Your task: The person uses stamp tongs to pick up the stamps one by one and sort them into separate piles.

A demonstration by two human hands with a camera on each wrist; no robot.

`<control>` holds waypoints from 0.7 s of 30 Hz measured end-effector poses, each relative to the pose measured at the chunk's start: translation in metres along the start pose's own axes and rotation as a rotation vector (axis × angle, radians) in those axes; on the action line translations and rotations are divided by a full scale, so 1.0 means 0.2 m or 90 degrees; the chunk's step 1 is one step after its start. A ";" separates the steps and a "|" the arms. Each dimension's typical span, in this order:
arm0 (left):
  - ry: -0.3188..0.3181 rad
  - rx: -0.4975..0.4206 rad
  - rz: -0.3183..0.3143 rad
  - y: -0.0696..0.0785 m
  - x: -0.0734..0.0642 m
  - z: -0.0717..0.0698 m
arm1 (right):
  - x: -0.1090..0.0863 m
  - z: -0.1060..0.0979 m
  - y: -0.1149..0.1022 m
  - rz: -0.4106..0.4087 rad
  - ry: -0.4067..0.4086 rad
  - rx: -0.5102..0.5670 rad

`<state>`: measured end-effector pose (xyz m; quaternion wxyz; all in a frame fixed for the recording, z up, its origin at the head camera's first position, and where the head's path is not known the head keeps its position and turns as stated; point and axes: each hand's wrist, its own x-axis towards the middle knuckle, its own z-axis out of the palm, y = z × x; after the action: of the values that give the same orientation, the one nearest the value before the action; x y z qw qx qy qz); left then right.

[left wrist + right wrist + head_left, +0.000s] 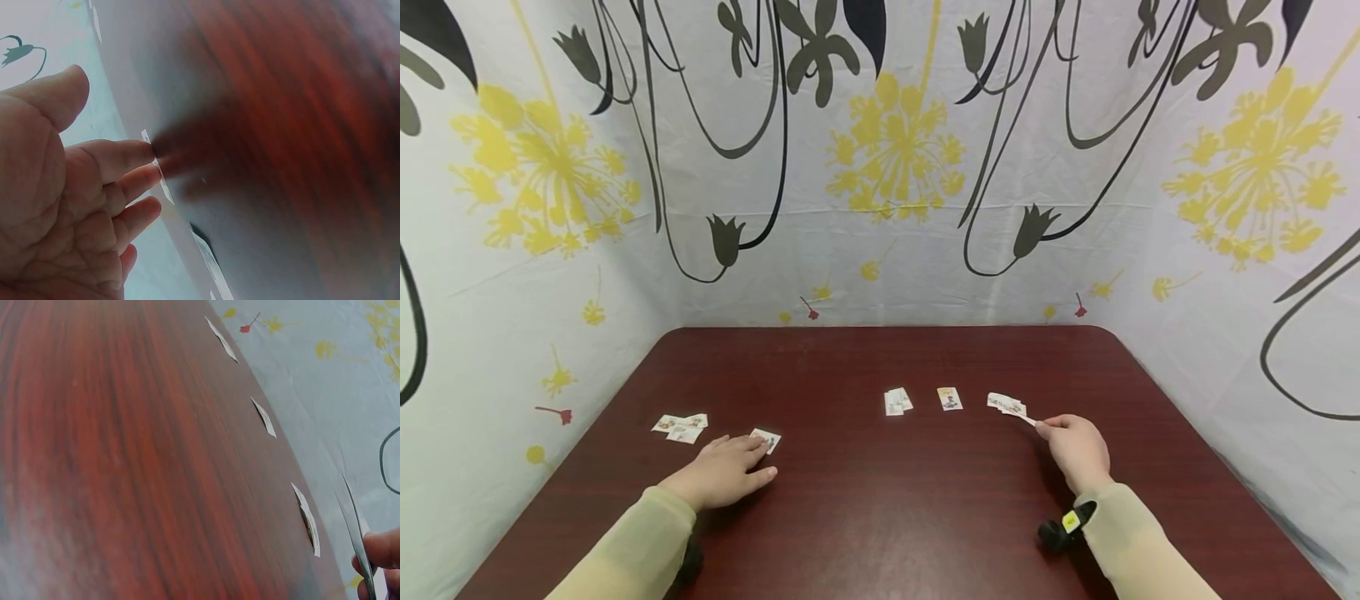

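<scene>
My left hand point(722, 471) lies palm down with its fingers stretched out, fingertips on a small printed card point(767, 439). In the left wrist view those fingertips meet the thin edge of the card point(167, 189). My right hand point(1077, 450) pinches a thin white card point(1027, 420) between thumb and fingers. The right wrist view shows this held card point(355, 528) nearly edge-on. It is raised at a slant, and its tip lies close to a fanned group of cards point(1006, 404) in the head view.
Overlapping cards point(683, 427) lie to the left on the dark red table point(880, 500). A small stack point(897, 402) and a single card point(949, 398) lie farther back. Patterned white cloth point(880, 283) surrounds the back and sides.
</scene>
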<state>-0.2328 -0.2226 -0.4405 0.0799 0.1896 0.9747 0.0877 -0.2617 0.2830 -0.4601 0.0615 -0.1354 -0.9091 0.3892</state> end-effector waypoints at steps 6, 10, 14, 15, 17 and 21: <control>-0.014 -0.001 0.007 0.04 0.00 0.00 | -0.01 0.00 0.01 0.000 -0.004 -0.003; -0.020 -0.006 0.027 0.08 0.01 0.00 | -0.02 0.02 0.00 -0.001 -0.014 0.004; -0.022 -0.008 0.045 0.13 0.02 0.00 | -0.04 0.04 -0.02 -0.009 -0.025 0.007; -0.021 -0.006 0.050 0.14 0.03 0.00 | -0.04 0.05 -0.03 -0.011 -0.026 0.005; -0.025 -0.004 0.052 0.16 0.03 0.00 | -0.05 0.07 -0.04 -0.015 -0.028 0.002; -0.026 0.007 0.067 0.19 0.05 0.01 | -0.07 0.10 -0.06 -0.026 -0.029 -0.005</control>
<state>-0.2276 -0.1837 -0.4355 0.0942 0.2426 0.9620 0.0825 -0.2558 0.2577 -0.4642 0.0477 -0.1082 -0.9144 0.3871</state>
